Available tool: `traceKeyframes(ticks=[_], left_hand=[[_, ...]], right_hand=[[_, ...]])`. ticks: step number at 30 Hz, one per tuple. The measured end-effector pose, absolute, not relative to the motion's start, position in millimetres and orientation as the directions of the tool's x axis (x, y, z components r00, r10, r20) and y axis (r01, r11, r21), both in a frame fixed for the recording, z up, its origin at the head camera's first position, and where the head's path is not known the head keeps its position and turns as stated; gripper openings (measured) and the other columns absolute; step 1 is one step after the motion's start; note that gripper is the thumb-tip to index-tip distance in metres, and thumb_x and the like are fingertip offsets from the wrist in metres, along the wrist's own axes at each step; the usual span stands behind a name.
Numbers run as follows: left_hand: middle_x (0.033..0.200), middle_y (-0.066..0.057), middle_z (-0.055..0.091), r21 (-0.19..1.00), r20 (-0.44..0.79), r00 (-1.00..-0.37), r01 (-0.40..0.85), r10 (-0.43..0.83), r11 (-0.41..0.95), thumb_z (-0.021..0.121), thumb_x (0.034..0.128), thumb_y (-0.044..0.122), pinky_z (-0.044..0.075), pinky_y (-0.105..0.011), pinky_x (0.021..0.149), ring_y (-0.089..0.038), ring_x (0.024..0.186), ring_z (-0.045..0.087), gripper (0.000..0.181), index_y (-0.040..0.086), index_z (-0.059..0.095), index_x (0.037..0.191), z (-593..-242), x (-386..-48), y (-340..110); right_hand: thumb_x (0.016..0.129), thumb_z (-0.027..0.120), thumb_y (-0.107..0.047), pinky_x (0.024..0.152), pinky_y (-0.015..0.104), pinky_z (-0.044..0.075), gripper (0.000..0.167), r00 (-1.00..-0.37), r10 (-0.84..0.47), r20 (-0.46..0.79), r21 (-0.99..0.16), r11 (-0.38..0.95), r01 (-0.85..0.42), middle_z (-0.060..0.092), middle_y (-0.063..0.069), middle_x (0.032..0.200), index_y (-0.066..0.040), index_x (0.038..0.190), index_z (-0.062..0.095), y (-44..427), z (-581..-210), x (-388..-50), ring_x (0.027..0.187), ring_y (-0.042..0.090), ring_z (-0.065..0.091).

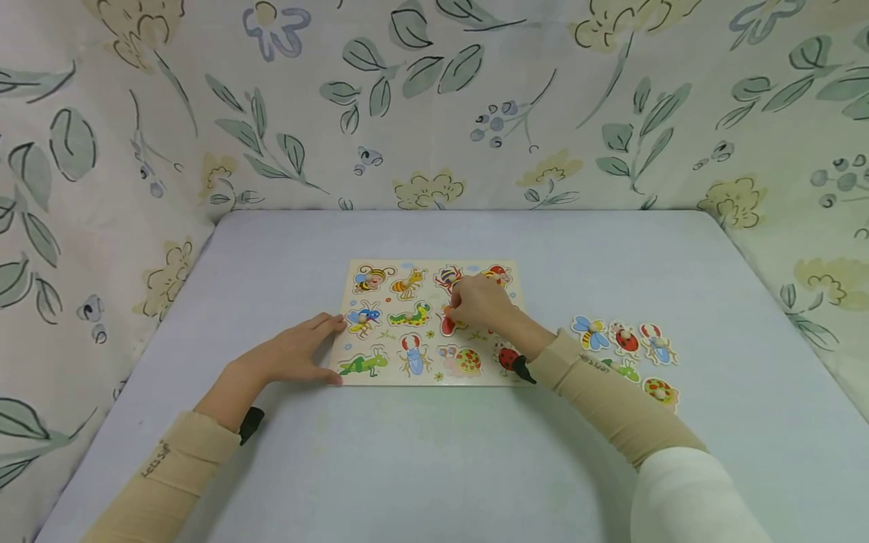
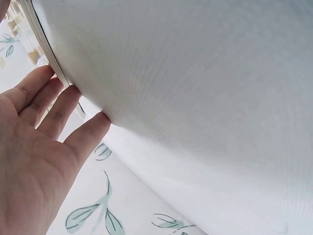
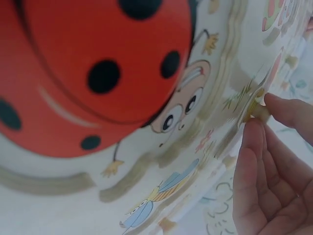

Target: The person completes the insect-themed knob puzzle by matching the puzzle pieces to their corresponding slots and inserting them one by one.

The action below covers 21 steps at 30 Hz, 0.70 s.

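A wooden knob puzzle board [image 1: 390, 382] with insect pictures lies flat at mid-table. My right hand [image 1: 485, 305] is over its right half, pinching the small wooden knob [image 3: 260, 113] of a red-winged insect puzzle piece [image 1: 448, 324] between thumb and fingers. My hand hides most of this piece; whether it sits fully in its recess I cannot tell. My left hand [image 1: 293, 351] lies at the board's left side, its extended fingers [image 2: 61, 110] touching the edge. Several knobbed pieces sit in the board, such as the caterpillar [image 1: 409, 314]. The bottom row, including the ladybug picture [image 3: 142, 63], shows no knobs.
Right of the board lie loose pieces: a blue-winged insect [image 1: 590, 332], a ladybug [image 1: 624, 339], a blue beetle [image 1: 657, 345], a green grasshopper [image 1: 626, 369] and a snail [image 1: 658, 391]. My right sleeve partly covers the grasshopper. Floral cloth [image 1: 434, 113] stands behind the table.
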<state>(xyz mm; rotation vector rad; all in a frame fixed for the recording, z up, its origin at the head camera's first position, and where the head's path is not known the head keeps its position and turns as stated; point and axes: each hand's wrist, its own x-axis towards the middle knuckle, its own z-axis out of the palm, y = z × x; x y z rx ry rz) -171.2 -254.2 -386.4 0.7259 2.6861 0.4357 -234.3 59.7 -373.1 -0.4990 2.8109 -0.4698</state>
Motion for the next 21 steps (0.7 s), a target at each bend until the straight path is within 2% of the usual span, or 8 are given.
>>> traceKeyframes(ticks=[5,9,13,18,21], left_hand=[[0.148,-0.024,0.037,0.371,-0.228,-0.815,0.433,0.533,0.821,0.079,0.0772,0.044,0.035,-0.057,0.106,-0.043,0.133,0.039,0.093,-0.006,0.038,0.144,-386.5,-171.4,-254.2],[0.148,-0.024,0.037,0.373,-0.227,-0.813,0.436,0.536,0.819,0.079,0.0772,0.045,0.036,-0.057,0.106,-0.043,0.132,0.040,0.093,-0.006,0.039,0.144,-386.7,-171.8,-254.1],[0.148,-0.024,0.037,0.370,-0.227,-0.813,0.437,0.536,0.820,0.079,0.0773,0.046,0.036,-0.057,0.106,-0.043,0.132,0.040,0.093,-0.006,0.039,0.144,-386.9,-172.0,-254.4],[0.148,-0.024,0.037,0.375,-0.226,-0.813,0.436,0.537,0.818,0.079,0.0769,0.045,0.036,-0.057,0.106,-0.043,0.132,0.040,0.094,-0.006,0.039,0.144,-387.1,-172.0,-255.0],[0.148,-0.024,0.037,0.374,-0.228,-0.814,0.433,0.534,0.820,0.079,0.0772,0.044,0.036,-0.057,0.106,-0.044,0.132,0.039,0.093,-0.006,0.038,0.144,-387.0,-171.6,-255.0]], right_hand=[[0.087,0.073,-0.022,0.056,0.024,0.038,0.018,-0.904,-0.382,-0.190,-0.359,0.884,-0.298,0.063,0.000,0.071,-0.009,0.075,0.072,61.4,-374.6,-233.9,0.063,0.015,0.049],[0.088,0.072,-0.024,0.062,0.027,0.044,0.016,-0.891,-0.411,-0.193,-0.402,0.861,-0.311,0.066,0.001,0.080,-0.009,0.083,0.072,69.1,-372.9,-233.9,0.070,0.016,0.054],[0.088,0.072,-0.024,0.072,0.032,0.049,0.017,-0.874,-0.451,-0.183,-0.501,0.808,-0.312,0.068,0.002,0.088,-0.008,0.093,0.073,84.5,-372.2,-236.4,0.081,0.018,0.059],[0.088,0.073,-0.014,0.080,0.034,0.053,0.021,-0.848,-0.514,-0.128,-0.651,0.689,-0.319,0.072,0.008,0.097,0.000,0.103,0.073,109.0,-375.6,-239.0,0.089,0.020,0.064],[0.088,0.073,-0.013,0.083,0.035,0.053,0.024,-0.856,-0.506,-0.112,-0.716,0.638,-0.284,0.072,0.009,0.103,0.000,0.108,0.072,123.1,-377.1,-237.8,0.094,0.022,0.065]])
